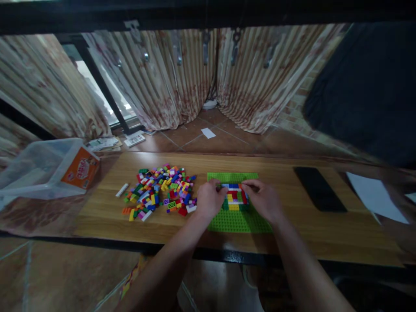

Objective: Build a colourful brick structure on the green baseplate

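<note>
A small structure of toy bricks (232, 196), with red, yellow, white, blue and green pieces, sits on a green studded baseplate (240, 224). My left hand (210, 197) is closed at the structure's left edge, its fingertips near the upper left corner. Across from it, my right hand (262, 198) has thumb and finger drawn together at the upper right corner, beside a bit of orange. Both hands touch the structure, and they cover parts of its sides. Any single brick between the fingertips is too small to make out.
Loose mixed bricks (162, 188) lie piled on the wooden table (107, 216), left of the baseplate. One white piece (122, 190) lies apart. A clear plastic bin (42, 169) stands at far left. On the right are a black flat rectangle (320, 189) and white paper (375, 195).
</note>
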`<state>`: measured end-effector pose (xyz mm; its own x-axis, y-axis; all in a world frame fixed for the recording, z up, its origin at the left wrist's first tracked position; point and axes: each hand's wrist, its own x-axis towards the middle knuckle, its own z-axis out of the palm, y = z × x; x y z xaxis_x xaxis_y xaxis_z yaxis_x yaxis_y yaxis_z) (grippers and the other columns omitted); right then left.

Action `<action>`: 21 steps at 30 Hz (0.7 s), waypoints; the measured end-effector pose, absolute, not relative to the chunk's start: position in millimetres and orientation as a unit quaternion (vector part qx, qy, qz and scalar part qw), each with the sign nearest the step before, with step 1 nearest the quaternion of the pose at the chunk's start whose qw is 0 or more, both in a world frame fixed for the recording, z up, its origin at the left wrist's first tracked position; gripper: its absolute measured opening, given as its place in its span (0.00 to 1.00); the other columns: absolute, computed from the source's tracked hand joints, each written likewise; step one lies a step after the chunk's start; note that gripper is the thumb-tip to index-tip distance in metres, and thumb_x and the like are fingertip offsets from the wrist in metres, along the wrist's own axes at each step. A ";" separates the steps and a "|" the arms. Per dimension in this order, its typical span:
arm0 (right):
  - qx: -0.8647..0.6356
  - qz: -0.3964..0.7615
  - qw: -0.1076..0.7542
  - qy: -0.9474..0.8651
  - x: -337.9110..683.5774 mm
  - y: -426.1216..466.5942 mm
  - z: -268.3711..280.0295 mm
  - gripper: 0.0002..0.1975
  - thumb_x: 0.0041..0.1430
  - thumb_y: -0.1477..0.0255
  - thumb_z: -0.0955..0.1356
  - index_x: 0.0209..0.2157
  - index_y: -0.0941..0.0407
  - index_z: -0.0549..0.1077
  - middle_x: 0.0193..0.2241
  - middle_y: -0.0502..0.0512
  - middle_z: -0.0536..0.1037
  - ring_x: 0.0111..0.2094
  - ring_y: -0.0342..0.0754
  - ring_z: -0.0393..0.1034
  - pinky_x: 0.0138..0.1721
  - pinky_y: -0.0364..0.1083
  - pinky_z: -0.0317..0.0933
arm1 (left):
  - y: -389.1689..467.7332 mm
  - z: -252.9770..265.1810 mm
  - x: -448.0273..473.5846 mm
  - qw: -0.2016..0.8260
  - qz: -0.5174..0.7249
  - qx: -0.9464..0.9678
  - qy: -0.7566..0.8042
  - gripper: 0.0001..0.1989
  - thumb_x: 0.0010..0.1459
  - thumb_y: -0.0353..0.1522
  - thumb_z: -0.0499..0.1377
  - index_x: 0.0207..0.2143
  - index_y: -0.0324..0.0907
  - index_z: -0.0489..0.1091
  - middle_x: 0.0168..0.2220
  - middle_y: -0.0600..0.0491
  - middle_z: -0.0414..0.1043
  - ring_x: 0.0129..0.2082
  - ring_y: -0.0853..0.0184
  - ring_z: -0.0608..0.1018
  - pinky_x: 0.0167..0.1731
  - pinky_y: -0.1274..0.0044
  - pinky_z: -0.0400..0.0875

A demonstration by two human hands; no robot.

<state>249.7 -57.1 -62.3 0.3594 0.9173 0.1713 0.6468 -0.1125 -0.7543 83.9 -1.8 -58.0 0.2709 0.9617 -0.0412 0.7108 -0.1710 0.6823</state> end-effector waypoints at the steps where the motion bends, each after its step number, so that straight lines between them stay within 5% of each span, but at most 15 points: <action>1: -0.725 0.166 0.378 -0.551 249.4 -57.2 -63.7 0.14 0.56 0.63 0.64 0.33 0.55 0.79 0.35 0.57 0.80 0.37 0.52 0.73 0.42 0.51 0.64 | -2.6 -58.0 84.1 0.308 0.205 0.733 0.571 0.15 0.55 0.37 0.60 0.44 0.40 0.75 0.34 0.48 0.79 0.34 0.65 0.79 0.35 0.77 0.70; 8: -0.747 0.134 0.327 -0.563 252.8 -55.6 -73.4 0.14 0.54 0.60 0.65 0.33 0.53 0.78 0.36 0.56 0.79 0.38 0.54 0.73 0.41 0.52 0.64 | -8.7 -55.1 80.9 0.303 0.209 0.746 0.555 0.16 0.56 0.37 0.57 0.45 0.41 0.74 0.34 0.48 0.79 0.36 0.60 0.80 0.38 0.73 0.72; 16: -0.718 0.075 0.467 -0.511 232.8 -55.4 -65.8 0.13 0.56 0.61 0.66 0.32 0.54 0.77 0.34 0.55 0.79 0.38 0.53 0.74 0.44 0.53 0.65 | 8.5 -44.6 63.7 0.333 0.297 0.719 0.533 0.15 0.59 0.35 0.55 0.44 0.40 0.75 0.33 0.48 0.79 0.32 0.63 0.78 0.37 0.75 0.71; 21: -0.675 0.105 0.470 -0.559 209.7 -54.5 -62.3 0.11 0.58 0.61 0.65 0.32 0.52 0.77 0.35 0.54 0.79 0.39 0.51 0.73 0.43 0.50 0.65 | 36.0 -23.6 0.4 0.349 0.289 0.728 0.514 0.09 0.53 0.27 0.57 0.30 0.40 0.77 0.27 0.53 0.77 0.29 0.68 0.76 0.32 0.79 0.67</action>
